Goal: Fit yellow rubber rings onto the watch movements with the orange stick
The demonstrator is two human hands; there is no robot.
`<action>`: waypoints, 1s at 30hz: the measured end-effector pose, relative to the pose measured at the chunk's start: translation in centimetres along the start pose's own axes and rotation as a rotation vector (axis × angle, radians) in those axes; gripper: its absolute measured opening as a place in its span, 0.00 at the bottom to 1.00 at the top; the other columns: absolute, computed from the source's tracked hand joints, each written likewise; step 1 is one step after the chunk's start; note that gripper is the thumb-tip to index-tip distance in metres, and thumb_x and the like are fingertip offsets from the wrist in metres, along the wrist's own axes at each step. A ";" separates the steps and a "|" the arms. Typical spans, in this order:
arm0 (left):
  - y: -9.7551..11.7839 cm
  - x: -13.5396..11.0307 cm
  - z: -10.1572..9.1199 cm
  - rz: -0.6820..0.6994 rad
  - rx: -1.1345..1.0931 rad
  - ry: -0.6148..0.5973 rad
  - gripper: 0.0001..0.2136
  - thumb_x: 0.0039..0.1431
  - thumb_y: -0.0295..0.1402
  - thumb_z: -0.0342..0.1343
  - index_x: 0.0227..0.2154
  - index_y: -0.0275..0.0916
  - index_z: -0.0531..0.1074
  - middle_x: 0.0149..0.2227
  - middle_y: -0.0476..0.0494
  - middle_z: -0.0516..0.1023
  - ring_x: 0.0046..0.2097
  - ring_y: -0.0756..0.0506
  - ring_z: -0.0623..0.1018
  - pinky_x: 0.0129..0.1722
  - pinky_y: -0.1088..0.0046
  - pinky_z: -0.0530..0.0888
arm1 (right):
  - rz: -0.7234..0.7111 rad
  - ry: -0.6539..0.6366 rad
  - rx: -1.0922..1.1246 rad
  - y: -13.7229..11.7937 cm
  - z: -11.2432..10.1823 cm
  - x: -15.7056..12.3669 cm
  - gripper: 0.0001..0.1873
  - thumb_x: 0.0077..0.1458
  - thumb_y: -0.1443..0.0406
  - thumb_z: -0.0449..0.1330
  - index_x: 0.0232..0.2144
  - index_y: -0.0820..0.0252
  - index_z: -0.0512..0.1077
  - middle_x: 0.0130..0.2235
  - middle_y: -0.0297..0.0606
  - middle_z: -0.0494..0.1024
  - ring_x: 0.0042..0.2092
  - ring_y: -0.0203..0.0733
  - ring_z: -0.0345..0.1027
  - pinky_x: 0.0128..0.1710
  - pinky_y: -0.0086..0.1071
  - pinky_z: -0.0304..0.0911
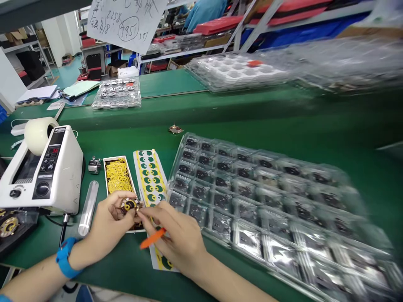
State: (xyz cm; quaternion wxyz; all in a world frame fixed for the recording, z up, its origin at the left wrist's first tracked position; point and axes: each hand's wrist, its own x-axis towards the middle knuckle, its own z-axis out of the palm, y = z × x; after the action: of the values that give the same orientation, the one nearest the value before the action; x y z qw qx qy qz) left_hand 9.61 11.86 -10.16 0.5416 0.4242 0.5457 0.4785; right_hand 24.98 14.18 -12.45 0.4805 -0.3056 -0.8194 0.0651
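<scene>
My left hand (pixel 115 220), a blue band on its wrist, is closed on a small round metallic part (pixel 129 204) with a black and yellow centre. It hovers above the front end of a narrow white box (pixel 106 167) filled with yellow rings (pixel 119 176). My right hand (pixel 176 235) is closed around an orange slim tool (pixel 153 238), whose kind I cannot make out. Its thumb and fingertip pinch at the right edge of the round part; anything between them is too small to tell. Under the hands runs a sticker sheet (pixel 151 176) of green and yellow round pieces.
A large clear compartment tray (pixel 233 157) of dark parts covers the right side. At left stand a white tape dispenser (pixel 59 167), a tally counter (pixel 94 165) and a clear tube (pixel 88 208). Another metallic part (pixel 175 129) lies behind. Trays (pixel 118 93) rest on the raised ledge.
</scene>
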 end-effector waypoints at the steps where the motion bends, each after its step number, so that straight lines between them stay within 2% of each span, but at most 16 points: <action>1: -0.2 -0.2 0.1 0.025 0.048 0.003 0.13 0.47 0.29 0.62 0.38 0.38 0.73 0.33 0.44 0.79 0.34 0.46 0.79 0.31 0.75 0.76 | 0.014 0.000 -0.016 -0.1 0.2 0.0 0.06 0.59 0.72 0.54 0.35 0.59 0.70 0.25 0.35 0.73 0.23 0.35 0.67 0.21 0.27 0.59; 3: -0.6 -0.6 0.3 0.066 0.144 -0.010 0.16 0.47 0.25 0.59 0.41 0.40 0.73 0.37 0.43 0.80 0.40 0.44 0.79 0.34 0.74 0.76 | 0.055 -0.007 -0.028 0.0 0.6 0.0 0.06 0.60 0.72 0.54 0.34 0.59 0.70 0.26 0.36 0.74 0.25 0.35 0.69 0.23 0.26 0.61; 7: -0.9 -1.1 0.4 0.172 0.228 -0.074 0.20 0.48 0.20 0.52 0.46 0.41 0.68 0.43 0.42 0.79 0.44 0.44 0.79 0.42 0.72 0.76 | 0.155 -0.018 -0.007 0.2 0.7 -0.1 0.06 0.60 0.72 0.54 0.33 0.60 0.69 0.25 0.35 0.72 0.26 0.36 0.69 0.24 0.27 0.62; 12: -0.6 -1.2 0.3 0.209 0.332 -0.192 0.20 0.56 0.22 0.48 0.51 0.39 0.63 0.51 0.36 0.76 0.49 0.43 0.78 0.47 0.68 0.75 | 0.282 -0.042 0.123 0.3 0.7 0.0 0.06 0.57 0.72 0.54 0.31 0.59 0.69 0.25 0.32 0.70 0.26 0.35 0.66 0.25 0.26 0.62; 14: -0.5 -1.2 0.3 0.207 0.365 -0.222 0.19 0.58 0.23 0.47 0.53 0.38 0.62 0.52 0.35 0.75 0.51 0.41 0.76 0.48 0.66 0.74 | 0.312 -0.053 0.169 0.3 0.7 0.1 0.08 0.54 0.74 0.53 0.28 0.58 0.68 0.24 0.31 0.69 0.25 0.34 0.65 0.24 0.25 0.60; 16: -0.7 -1.2 0.2 0.212 0.378 -0.231 0.18 0.59 0.24 0.46 0.53 0.38 0.63 0.51 0.35 0.75 0.50 0.42 0.77 0.48 0.66 0.74 | 0.337 -0.064 0.209 0.2 0.6 0.2 0.08 0.49 0.75 0.52 0.25 0.58 0.66 0.23 0.30 0.68 0.24 0.33 0.63 0.23 0.24 0.59; 19: -1.3 -0.9 -0.1 0.187 0.370 -0.177 0.18 0.59 0.24 0.47 0.51 0.40 0.65 0.45 0.39 0.78 0.46 0.43 0.78 0.46 0.67 0.74 | 0.377 -0.096 0.302 0.0 0.1 0.6 0.07 0.48 0.73 0.53 0.22 0.58 0.65 0.21 0.29 0.67 0.23 0.32 0.61 0.22 0.24 0.56; 21: -1.5 -0.5 -0.4 0.162 0.322 -0.116 0.17 0.58 0.24 0.48 0.51 0.41 0.66 0.42 0.42 0.78 0.48 0.42 0.77 0.46 0.68 0.74 | 0.408 -0.128 0.384 -0.2 -0.4 0.9 0.08 0.49 0.71 0.53 0.21 0.58 0.64 0.20 0.28 0.65 0.21 0.31 0.58 0.21 0.24 0.54; 25: -0.7 0.5 -1.1 0.162 0.084 0.039 0.14 0.57 0.27 0.53 0.47 0.41 0.69 0.42 0.43 0.79 0.48 0.43 0.78 0.49 0.67 0.74 | 0.513 -0.195 0.498 0.1 -1.1 1.2 0.09 0.54 0.67 0.52 0.22 0.57 0.62 0.20 0.27 0.62 0.20 0.31 0.53 0.18 0.25 0.49; 27: 0.1 0.9 -1.4 0.182 -0.025 0.124 0.12 0.56 0.28 0.55 0.44 0.40 0.70 0.42 0.43 0.80 0.47 0.43 0.79 0.49 0.67 0.75 | 0.535 -0.312 0.458 0.5 -1.0 0.9 0.10 0.57 0.65 0.51 0.24 0.57 0.61 0.19 0.27 0.60 0.20 0.32 0.53 0.19 0.25 0.49; 30: 1.1 1.3 -1.8 0.206 -0.105 0.195 0.11 0.54 0.30 0.57 0.42 0.38 0.71 0.40 0.43 0.81 0.43 0.45 0.81 0.45 0.69 0.78 | 0.466 -0.525 0.248 1.0 -0.2 0.1 0.10 0.60 0.66 0.49 0.25 0.56 0.59 0.20 0.27 0.64 0.22 0.35 0.58 0.23 0.27 0.49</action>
State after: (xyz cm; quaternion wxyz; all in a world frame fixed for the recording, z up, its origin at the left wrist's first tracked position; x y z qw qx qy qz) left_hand 7.66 13.27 -9.38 0.4556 0.4005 0.5236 0.5983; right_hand 25.56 15.00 -12.68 0.2597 -0.3965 -0.8090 0.3477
